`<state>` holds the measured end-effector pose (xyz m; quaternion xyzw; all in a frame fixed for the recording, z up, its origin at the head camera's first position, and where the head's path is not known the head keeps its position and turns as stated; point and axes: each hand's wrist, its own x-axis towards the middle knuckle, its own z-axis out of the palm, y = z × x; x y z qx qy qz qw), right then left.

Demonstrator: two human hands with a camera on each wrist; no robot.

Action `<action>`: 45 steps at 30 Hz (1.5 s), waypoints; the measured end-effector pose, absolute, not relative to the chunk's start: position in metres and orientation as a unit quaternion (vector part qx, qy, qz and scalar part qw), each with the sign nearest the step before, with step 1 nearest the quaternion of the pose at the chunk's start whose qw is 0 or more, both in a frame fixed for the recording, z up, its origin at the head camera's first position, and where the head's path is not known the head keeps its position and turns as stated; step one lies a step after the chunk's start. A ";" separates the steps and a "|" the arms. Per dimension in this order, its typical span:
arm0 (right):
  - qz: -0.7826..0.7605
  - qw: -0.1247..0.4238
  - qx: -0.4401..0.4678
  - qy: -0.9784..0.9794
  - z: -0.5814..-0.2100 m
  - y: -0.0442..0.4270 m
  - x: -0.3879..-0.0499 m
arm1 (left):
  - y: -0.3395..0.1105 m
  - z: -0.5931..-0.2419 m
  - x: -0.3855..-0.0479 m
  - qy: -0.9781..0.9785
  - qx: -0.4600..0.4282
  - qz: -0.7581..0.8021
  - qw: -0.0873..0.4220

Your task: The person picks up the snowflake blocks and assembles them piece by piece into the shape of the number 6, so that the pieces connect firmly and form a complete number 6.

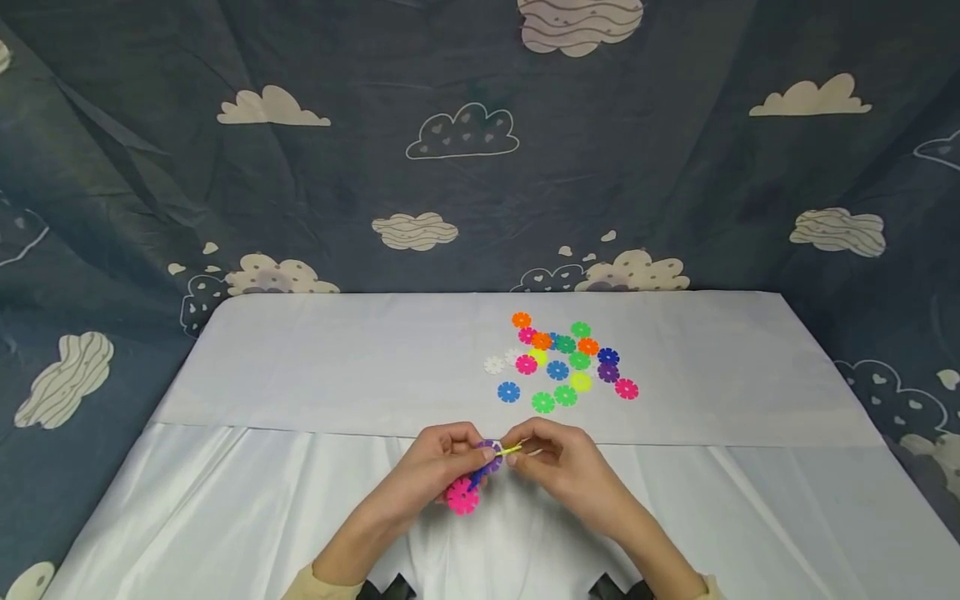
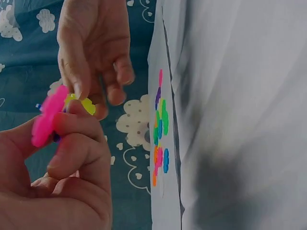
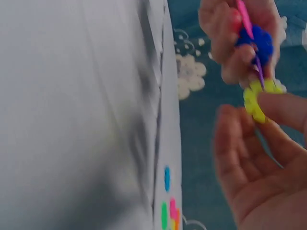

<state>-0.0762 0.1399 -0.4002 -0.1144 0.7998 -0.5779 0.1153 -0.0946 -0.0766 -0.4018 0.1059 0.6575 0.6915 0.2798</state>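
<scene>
The left hand (image 1: pixel 450 460) is pinching the purple notched disc (image 1: pixel 495 467), the right hand (image 1: pixel 561 456) the yellow disc (image 3: pixel 251 101); keeping them crosswise should help.

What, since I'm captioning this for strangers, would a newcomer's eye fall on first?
Probably the chain of pink, blue and purple discs in the left hand, with the right hand pinching a yellow disc at one end. Next, the scatter of bright discs farther back on the white table. Behind it hangs a dark cloth with pale clouds.
</scene>
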 end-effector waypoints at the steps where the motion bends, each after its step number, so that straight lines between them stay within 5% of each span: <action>1: -0.559 0.117 -0.117 0.812 -0.400 0.143 -0.078 | -0.077 -0.401 -0.095 0.661 0.107 0.690 0.275; 14: -0.402 0.074 -0.077 0.910 -0.405 0.191 -0.134 | -0.084 -0.398 -0.102 0.677 0.088 0.691 0.239; 24: -0.312 0.086 -0.150 0.934 -0.417 0.209 -0.166 | -0.084 -0.401 -0.102 0.669 0.073 0.699 0.242; 45: -0.331 0.107 -0.106 0.932 -0.425 0.229 -0.165 | -0.082 -0.403 -0.102 0.664 0.071 0.701 0.252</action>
